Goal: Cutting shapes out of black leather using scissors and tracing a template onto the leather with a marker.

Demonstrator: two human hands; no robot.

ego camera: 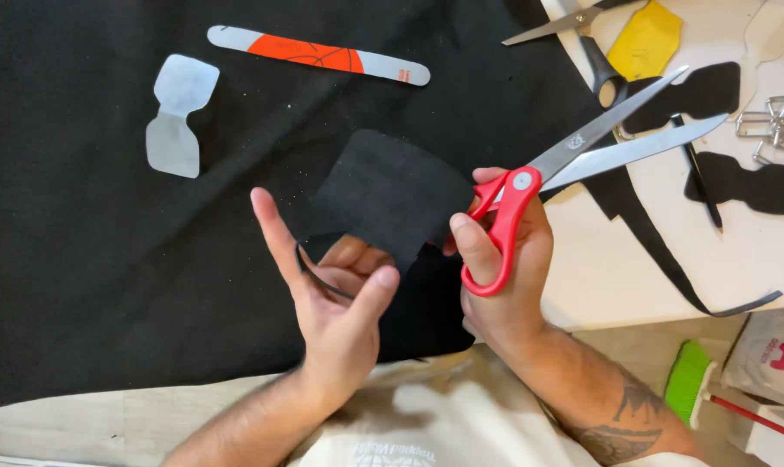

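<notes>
My right hand [504, 277] grips red-handled scissors [530, 186], whose long steel blades are spread apart and point up to the right. My left hand [336, 290] is turned palm-up with fingers spread, and a cut piece of black fabric [392, 195] rests on its fingertips. A thin black strip [318, 275] curls across that palm. The scissor handles touch the piece's right edge. Underneath lies a large sheet of black fabric [89, 259] covering the table's left part.
A grey bow-shaped template [177, 114] and an orange-and-grey flat stick [318, 54] lie on the black sheet. On the white table [617, 268] to the right are black-handled scissors [582, 35], a yellow template [645, 41], black bow-shaped cutouts [751, 186], metal clips [777, 125]. A green broom [690, 380] is below.
</notes>
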